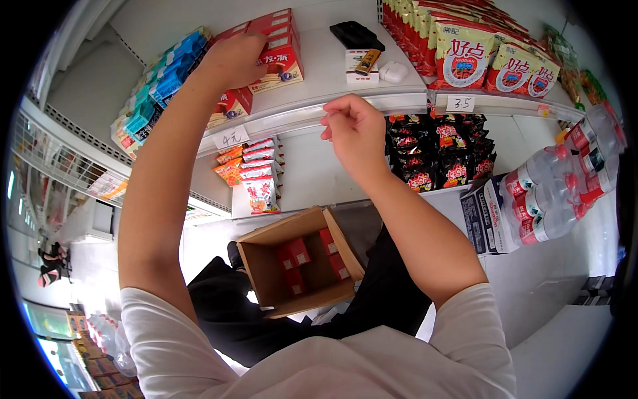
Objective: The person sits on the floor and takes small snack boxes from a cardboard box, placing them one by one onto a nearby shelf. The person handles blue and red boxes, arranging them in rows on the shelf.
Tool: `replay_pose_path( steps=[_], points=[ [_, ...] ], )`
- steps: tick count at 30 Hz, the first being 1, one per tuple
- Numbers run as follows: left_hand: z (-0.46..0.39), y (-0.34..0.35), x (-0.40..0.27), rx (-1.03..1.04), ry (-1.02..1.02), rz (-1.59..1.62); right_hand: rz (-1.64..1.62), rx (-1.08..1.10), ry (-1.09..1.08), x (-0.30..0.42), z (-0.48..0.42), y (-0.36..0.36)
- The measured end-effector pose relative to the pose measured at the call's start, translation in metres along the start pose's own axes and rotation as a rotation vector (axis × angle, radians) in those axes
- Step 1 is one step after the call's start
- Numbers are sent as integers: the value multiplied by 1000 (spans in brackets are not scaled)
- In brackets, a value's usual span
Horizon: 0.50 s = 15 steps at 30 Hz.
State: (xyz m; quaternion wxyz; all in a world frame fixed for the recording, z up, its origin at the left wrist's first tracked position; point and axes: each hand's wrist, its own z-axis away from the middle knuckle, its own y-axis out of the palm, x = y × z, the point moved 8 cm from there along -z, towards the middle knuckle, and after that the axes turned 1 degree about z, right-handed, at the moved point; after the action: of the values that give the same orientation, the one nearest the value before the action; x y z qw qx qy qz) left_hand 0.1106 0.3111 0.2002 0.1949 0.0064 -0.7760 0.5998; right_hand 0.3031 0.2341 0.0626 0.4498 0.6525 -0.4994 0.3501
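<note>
On the upper shelf, my left hand (232,59) lies over red snack boxes, against a stack of red cartons (279,60). Whether its fingers grip a box is hidden behind the hand. A red box (232,107) shows below the wrist near the shelf's front edge. My right hand (354,132) hovers in front of the shelf edge, its fingers curled together with nothing visible in them. Between my legs stands an open cardboard box (274,299) with several small red boxes (294,257) inside.
Blue and teal packets (169,80) line the left. A black object (356,36), a small white carton (361,65) and a white case (394,72) sit right of the cartons. Snack bags (461,55), black packets (451,144) and bottles (543,199) fill the right; small bags (261,174) sit below.
</note>
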Motion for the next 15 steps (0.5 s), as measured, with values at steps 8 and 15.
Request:
replay_pose_path(
  steps=[8,15],
  points=[
    [88,-42,-77,-734,430,49,22,55,33,1,1,-6],
    [251,93,-187,-297,763,720,115,39,33,-9,-5,-20]
  ],
)
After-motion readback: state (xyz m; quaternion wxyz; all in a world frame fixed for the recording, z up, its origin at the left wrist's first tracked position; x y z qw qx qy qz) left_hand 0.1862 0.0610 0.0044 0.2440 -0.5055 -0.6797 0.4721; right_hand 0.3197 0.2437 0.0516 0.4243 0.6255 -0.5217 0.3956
